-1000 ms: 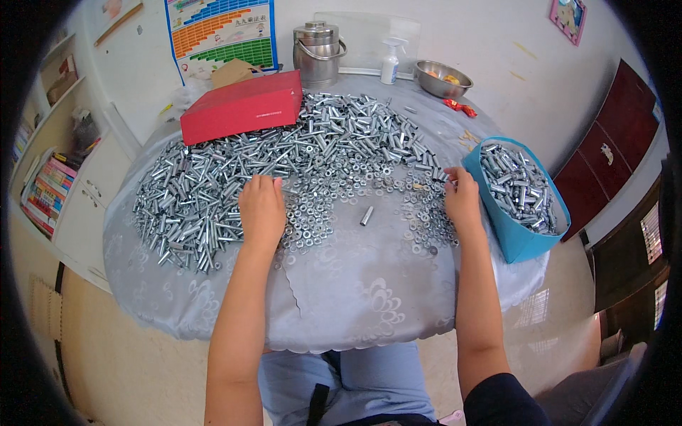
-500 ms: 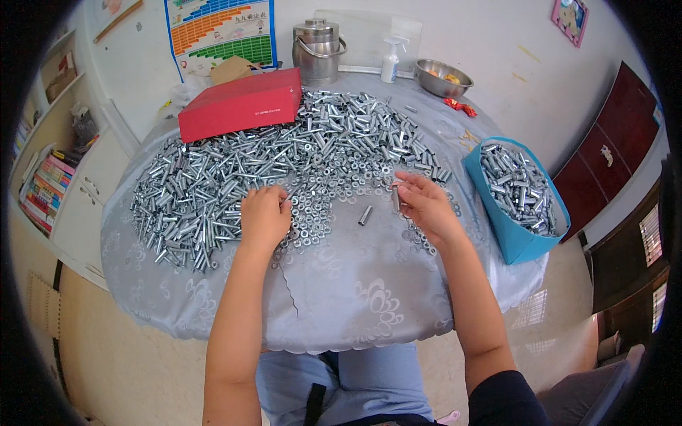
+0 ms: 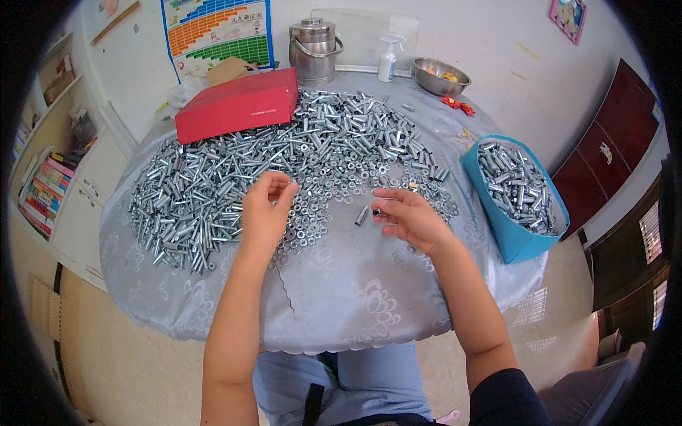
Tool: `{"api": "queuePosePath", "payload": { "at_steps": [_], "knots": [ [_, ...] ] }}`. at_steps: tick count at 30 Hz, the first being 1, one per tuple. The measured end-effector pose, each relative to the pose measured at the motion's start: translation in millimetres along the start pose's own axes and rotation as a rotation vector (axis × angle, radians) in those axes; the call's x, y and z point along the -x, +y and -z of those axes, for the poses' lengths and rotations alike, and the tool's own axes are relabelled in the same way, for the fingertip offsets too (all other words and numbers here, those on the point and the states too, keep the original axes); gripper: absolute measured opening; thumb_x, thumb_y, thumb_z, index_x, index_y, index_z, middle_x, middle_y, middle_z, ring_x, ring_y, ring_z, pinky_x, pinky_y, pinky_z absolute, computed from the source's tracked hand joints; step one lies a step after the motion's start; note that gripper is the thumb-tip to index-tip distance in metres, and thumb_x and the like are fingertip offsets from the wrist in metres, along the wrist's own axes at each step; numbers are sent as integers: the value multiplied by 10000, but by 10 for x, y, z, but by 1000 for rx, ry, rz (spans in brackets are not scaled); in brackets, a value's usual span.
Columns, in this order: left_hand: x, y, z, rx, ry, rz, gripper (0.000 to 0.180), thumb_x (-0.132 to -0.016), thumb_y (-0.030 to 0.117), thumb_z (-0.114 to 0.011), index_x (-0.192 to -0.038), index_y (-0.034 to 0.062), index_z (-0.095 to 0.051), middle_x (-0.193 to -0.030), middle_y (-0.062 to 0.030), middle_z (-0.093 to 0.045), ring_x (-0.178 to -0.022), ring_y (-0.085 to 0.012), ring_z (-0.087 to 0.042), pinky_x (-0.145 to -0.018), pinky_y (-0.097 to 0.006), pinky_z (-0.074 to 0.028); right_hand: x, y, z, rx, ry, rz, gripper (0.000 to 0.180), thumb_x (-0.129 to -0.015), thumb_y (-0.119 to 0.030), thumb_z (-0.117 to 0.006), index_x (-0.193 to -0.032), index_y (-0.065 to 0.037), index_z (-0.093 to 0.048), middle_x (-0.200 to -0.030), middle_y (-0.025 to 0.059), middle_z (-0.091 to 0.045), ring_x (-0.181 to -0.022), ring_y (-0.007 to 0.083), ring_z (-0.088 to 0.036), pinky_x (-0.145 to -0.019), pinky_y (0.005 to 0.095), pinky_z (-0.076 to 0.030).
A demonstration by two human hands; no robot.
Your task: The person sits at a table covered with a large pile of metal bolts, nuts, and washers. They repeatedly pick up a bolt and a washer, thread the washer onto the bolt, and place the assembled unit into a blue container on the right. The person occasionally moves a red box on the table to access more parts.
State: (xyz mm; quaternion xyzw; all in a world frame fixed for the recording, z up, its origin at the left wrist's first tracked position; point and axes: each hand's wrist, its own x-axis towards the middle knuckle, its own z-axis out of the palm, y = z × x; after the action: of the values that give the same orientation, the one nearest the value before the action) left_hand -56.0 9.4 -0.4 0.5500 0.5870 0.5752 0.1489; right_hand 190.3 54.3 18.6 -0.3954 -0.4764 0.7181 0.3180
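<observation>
My left hand point(image 3: 266, 209) is raised over the left edge of the scattered nuts and washers point(image 3: 307, 220), its thumb and fingertips pressed together. Whatever may be in that pinch is too small to make out. In the middle of the table, my right hand point(image 3: 415, 221) grips a short metal sleeve point(image 3: 377, 211), whose dark round end faces left. A second metal sleeve point(image 3: 361, 216) lies on the cloth just left of those fingers. Behind both hands spreads a large heap of silvery bolts and sleeves point(image 3: 192, 192).
A blue fabric bin point(image 3: 529, 245) full of metal sleeves stands at the right edge. On the heap rests a red box point(image 3: 238, 106). Farther back are a steel pot point(image 3: 312, 60), a spray bottle point(image 3: 387, 62) and a steel bowl point(image 3: 433, 82). The grey tablecloth point(image 3: 341, 305) has a cracked line.
My right hand has shifted left and slightly down, tipping its sleeve from upright to end-on, near the loose one. My left hand has risen a little off the washers, with its fingers turned up.
</observation>
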Motion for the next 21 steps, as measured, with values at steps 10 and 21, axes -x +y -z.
{"api": "queuePosePath", "payload": {
  "at_steps": [10,21],
  "knots": [
    [191,258,-218,570,-334,168,142,-797,43,-635,-898,7,-542,-822,-53,-599,-748,-133,-600,-694,-238,-482,-35,97,-122,47,-58,171,328,-836,-101,-598,-1122,19,-491,-965,56,-545,-871,124,-554,-782,257,-494],
    [241,253,-284,526,-410,165,173,-771,26,-655,-893,9,-534,-833,-47,-588,-754,-101,-583,-674,-223,-476,-18,106,-162,-47,-168,169,319,-792,-16,-608,-1085,43,-496,-974,102,-547,-904,179,-572,-843,299,-493]
  ]
}}
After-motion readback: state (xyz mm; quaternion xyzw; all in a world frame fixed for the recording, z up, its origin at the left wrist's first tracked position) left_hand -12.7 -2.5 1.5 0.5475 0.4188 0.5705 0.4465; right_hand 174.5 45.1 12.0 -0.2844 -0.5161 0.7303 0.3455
